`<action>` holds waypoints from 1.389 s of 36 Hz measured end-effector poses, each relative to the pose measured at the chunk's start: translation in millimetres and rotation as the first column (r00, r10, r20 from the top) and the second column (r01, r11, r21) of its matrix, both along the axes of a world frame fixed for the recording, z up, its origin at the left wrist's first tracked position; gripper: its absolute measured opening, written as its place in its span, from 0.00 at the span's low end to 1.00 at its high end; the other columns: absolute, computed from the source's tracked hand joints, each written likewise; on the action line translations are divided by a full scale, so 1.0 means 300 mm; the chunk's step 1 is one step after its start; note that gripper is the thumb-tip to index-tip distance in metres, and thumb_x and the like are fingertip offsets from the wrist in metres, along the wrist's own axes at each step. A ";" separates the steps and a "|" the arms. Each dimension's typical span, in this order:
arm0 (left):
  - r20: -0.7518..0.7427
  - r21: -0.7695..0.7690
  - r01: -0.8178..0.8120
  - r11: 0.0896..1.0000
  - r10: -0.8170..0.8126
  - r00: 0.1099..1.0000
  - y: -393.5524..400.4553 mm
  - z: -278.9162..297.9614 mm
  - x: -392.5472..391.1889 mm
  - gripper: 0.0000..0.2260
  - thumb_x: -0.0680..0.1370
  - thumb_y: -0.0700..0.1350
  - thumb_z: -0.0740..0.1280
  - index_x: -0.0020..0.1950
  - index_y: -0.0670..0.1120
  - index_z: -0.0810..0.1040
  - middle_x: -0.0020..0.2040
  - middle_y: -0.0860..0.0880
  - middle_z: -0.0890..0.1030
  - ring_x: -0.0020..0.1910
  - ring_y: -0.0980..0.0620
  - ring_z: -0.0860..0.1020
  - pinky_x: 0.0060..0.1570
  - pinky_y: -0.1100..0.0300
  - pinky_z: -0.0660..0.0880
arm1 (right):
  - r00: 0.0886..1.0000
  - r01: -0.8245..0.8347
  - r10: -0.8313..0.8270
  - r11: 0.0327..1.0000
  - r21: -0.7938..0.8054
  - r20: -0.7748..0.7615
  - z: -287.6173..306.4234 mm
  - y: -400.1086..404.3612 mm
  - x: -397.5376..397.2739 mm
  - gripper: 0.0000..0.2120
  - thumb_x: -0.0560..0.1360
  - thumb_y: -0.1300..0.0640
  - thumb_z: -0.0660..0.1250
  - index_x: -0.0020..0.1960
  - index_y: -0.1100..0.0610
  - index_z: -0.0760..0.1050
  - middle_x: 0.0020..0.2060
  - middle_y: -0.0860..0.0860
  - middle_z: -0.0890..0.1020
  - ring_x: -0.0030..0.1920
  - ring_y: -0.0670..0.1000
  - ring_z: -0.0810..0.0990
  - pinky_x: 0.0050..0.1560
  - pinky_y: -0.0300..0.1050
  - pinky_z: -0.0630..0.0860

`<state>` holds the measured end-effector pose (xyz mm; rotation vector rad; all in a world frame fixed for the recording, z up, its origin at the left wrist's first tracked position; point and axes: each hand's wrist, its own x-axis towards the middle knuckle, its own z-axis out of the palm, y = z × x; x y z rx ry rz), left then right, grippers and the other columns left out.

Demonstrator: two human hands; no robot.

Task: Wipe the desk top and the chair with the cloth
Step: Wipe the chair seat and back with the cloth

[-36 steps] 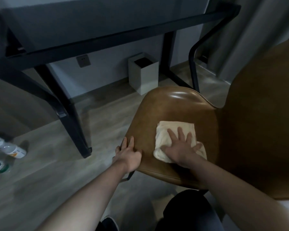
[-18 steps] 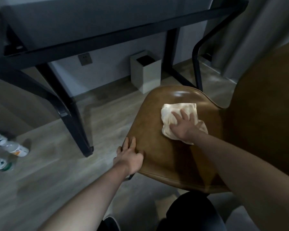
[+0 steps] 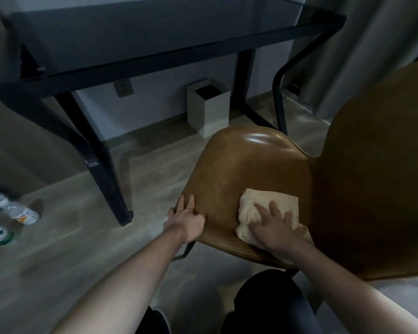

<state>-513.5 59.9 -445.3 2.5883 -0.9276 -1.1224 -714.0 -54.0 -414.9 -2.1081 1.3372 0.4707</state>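
- Cloth (image 3: 268, 208), cream and folded, lay on the brown seat of the chair (image 3: 246, 165), at the near right part of the seat, close to where the seat met the chair back.
- The right hand (image 3: 275, 227) lay flat on top of the cloth, palm down. Its fingers (image 3: 274, 209) were spread apart and pressed on the fabric; they were not closed around it.
- The left hand (image 3: 187, 220) was at the near left edge of the seat. Two fingers lay stretched and close together on the top of the seat, and the others curled over the rim, so the hand gripped the edge of the chair.
- The chair back (image 3: 377, 179), of the same brown leather-like material, stood at the right of the seat and filled much of the right side of the view.
- The worktop (image 3: 155, 27), dark and with a black frame, stood beyond the chair, well apart from both hands. Its surface looked like dark glass.
- A white square bin (image 3: 209, 112) stood on the wooden floor (image 3: 65, 239) under the worktop, next to the wall, just beyond the far edge of the seat.
- Some plastic bottles (image 3: 22, 214) lay on the floor at the far left.
- A grey curtain (image 3: 372, 44) hung at the upper right.
- The dark trousers of the person (image 3: 270, 307) were visible at the bottom of the view, below the chair.
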 end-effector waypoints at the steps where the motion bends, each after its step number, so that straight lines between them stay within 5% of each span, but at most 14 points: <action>1: 0.004 0.000 -0.001 1.000 0.001 1.000 -0.003 -0.005 0.002 0.32 0.82 0.62 0.51 0.83 0.57 0.42 0.84 0.54 0.40 0.82 0.40 0.47 0.78 0.44 0.53 | 1.000 -0.029 0.029 0.999 0.018 0.004 0.001 0.001 0.028 0.30 0.82 0.37 0.52 0.81 0.37 0.47 0.82 0.45 0.39 0.80 0.64 0.36 0.74 0.72 0.39; 8: -0.001 -0.003 -0.019 1.000 0.019 1.000 -0.022 -0.034 0.024 0.32 0.82 0.60 0.52 0.83 0.59 0.42 0.84 0.55 0.40 0.82 0.41 0.46 0.79 0.45 0.52 | 0.985 -0.169 0.165 0.982 -0.088 -0.051 -0.072 -0.064 0.268 0.36 0.79 0.33 0.53 0.80 0.34 0.38 0.80 0.45 0.32 0.78 0.65 0.31 0.69 0.79 0.34; 18: 0.002 -0.026 -0.037 0.999 0.037 0.999 -0.028 -0.054 0.027 0.32 0.82 0.60 0.53 0.83 0.60 0.43 0.84 0.56 0.41 0.82 0.41 0.45 0.78 0.45 0.52 | 0.975 -0.219 0.208 0.961 -0.167 -0.079 -0.063 -0.203 0.557 0.37 0.78 0.34 0.54 0.81 0.38 0.41 0.81 0.47 0.34 0.78 0.66 0.30 0.67 0.82 0.35; 26: -0.008 -0.023 -0.030 0.999 0.030 1.000 -0.015 -0.035 0.014 0.32 0.82 0.61 0.52 0.83 0.61 0.42 0.83 0.56 0.40 0.82 0.42 0.45 0.79 0.44 0.52 | 0.929 -0.337 0.360 0.918 -0.210 0.085 -0.072 -0.141 0.353 0.29 0.79 0.40 0.58 0.78 0.34 0.53 0.82 0.43 0.44 0.80 0.60 0.37 0.74 0.73 0.35; 37: -0.034 -0.014 -0.027 1.000 0.026 0.999 -0.002 0.004 0.000 0.32 0.82 0.60 0.51 0.83 0.59 0.42 0.84 0.55 0.41 0.82 0.42 0.45 0.79 0.44 0.52 | 0.989 -0.011 0.028 0.993 -0.119 0.144 -0.062 -0.017 -0.045 0.26 0.82 0.41 0.55 0.79 0.37 0.55 0.82 0.41 0.48 0.82 0.55 0.41 0.76 0.65 0.40; 50: -0.026 -0.018 -0.011 1.000 0.011 1.000 -0.017 -0.030 0.023 0.32 0.82 0.60 0.51 0.83 0.59 0.42 0.84 0.55 0.40 0.82 0.41 0.45 0.79 0.45 0.52 | 0.978 0.209 -0.210 0.967 -0.145 0.011 -0.079 -0.275 0.171 0.34 0.79 0.33 0.52 0.81 0.36 0.43 0.81 0.44 0.37 0.80 0.63 0.34 0.72 0.75 0.35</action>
